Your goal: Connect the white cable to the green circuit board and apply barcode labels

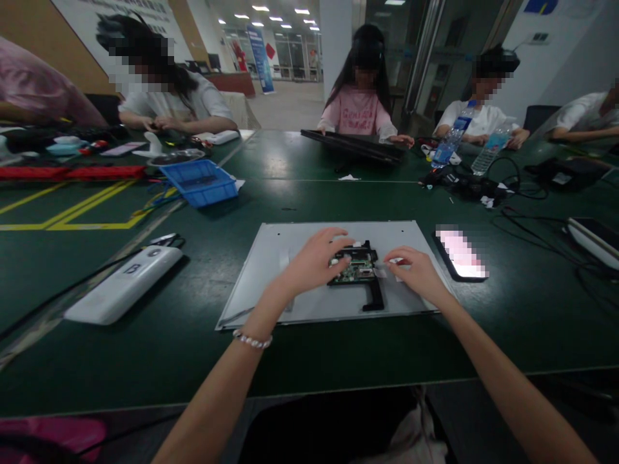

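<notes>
A flat light-grey panel [261, 270] lies before me on the green table. Near its middle sits a green circuit board [355, 272] in a black bracket [374, 296]. My left hand [316, 261] reaches over the board's left side with its fingers apart; whether the fingertips touch the board is unclear. To the right of the board, the thumb and fingers of my right hand [416, 274] are drawn together in a pinch. Pale, tape-like scraps show by those fingertips, but what the pinch holds is too small to make out.
A white power bank [126, 283] with a cable lies left of the panel, a phone [461, 254] right of it. Farther off are a blue bin [200, 183], bottles [452, 138] and tangled cables. Across the table, a person holds a black panel [355, 148]; several others sit nearby.
</notes>
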The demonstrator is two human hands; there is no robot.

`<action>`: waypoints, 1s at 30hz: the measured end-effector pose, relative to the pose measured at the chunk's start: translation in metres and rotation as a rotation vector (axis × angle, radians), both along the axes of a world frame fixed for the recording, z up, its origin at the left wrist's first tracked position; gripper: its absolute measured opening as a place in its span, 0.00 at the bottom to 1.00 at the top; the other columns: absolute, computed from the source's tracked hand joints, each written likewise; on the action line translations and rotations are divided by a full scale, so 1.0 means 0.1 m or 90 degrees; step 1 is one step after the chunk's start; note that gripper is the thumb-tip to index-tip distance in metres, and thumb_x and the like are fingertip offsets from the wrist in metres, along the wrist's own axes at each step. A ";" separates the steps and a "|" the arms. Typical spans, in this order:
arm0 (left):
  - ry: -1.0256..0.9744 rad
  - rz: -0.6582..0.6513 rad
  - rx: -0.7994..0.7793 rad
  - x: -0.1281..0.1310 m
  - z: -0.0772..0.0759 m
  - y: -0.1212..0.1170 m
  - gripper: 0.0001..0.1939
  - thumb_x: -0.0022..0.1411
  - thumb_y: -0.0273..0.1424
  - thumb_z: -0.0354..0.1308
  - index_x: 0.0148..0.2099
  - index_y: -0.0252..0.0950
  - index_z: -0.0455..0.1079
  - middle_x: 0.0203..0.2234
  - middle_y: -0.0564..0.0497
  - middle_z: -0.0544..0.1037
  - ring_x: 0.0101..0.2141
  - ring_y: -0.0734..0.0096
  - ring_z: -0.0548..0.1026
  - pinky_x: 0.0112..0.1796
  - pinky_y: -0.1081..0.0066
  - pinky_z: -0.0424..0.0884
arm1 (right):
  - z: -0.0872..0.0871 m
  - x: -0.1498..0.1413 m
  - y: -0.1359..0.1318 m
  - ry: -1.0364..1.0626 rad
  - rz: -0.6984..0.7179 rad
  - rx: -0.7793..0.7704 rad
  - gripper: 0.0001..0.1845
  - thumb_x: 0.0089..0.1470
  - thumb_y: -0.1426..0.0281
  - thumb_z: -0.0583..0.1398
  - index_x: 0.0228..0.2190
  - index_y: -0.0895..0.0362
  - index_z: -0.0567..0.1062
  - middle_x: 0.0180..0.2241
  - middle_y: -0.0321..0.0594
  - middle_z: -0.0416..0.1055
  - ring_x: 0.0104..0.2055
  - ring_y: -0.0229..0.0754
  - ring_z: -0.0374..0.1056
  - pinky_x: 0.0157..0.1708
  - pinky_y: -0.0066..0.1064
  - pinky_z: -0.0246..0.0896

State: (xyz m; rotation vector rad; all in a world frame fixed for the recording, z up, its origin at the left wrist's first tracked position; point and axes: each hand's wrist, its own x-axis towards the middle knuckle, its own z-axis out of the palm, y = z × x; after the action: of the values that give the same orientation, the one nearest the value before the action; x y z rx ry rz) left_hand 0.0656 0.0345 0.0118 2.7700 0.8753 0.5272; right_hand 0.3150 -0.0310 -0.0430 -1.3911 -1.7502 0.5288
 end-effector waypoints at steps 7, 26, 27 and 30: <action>-0.012 0.265 -0.074 -0.74 -0.15 0.35 0.23 0.59 0.37 0.49 0.55 0.34 0.62 0.49 0.43 0.65 0.38 0.65 0.72 0.45 0.61 0.68 | 0.08 -0.08 -0.07 -0.024 0.020 0.018 0.08 0.52 0.72 0.56 0.33 0.54 0.75 0.37 0.39 0.73 0.40 0.41 0.68 0.39 0.33 0.63; -0.349 0.355 -0.330 -0.98 -0.04 0.15 0.15 0.50 0.40 0.59 0.35 0.34 0.73 0.30 0.48 0.77 0.29 0.71 0.72 0.31 0.71 0.69 | 0.12 -0.13 -0.10 -0.088 0.025 0.083 0.09 0.55 0.73 0.54 0.34 0.55 0.75 0.36 0.39 0.72 0.40 0.41 0.68 0.41 0.34 0.61; -0.351 0.351 -0.345 -0.97 -0.02 0.10 0.14 0.50 0.40 0.59 0.35 0.34 0.73 0.30 0.48 0.77 0.29 0.71 0.72 0.31 0.71 0.69 | 0.14 -0.15 -0.10 -0.084 0.026 0.087 0.09 0.56 0.73 0.54 0.35 0.55 0.74 0.37 0.39 0.72 0.40 0.41 0.68 0.41 0.34 0.61; -0.320 0.344 -0.368 -0.92 -0.03 -0.03 0.14 0.51 0.40 0.58 0.34 0.34 0.73 0.27 0.49 0.76 0.27 0.72 0.71 0.29 0.71 0.68 | 0.19 -0.25 -0.11 -0.092 0.046 0.096 0.11 0.57 0.73 0.53 0.39 0.55 0.74 0.39 0.40 0.72 0.43 0.41 0.67 0.45 0.35 0.61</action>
State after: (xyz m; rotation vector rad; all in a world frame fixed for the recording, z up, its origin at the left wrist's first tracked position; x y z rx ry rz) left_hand -0.0264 0.0317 0.0084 1.7628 1.3678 0.8390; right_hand 0.2903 -0.0415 -0.0237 -1.2914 -1.9203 0.3342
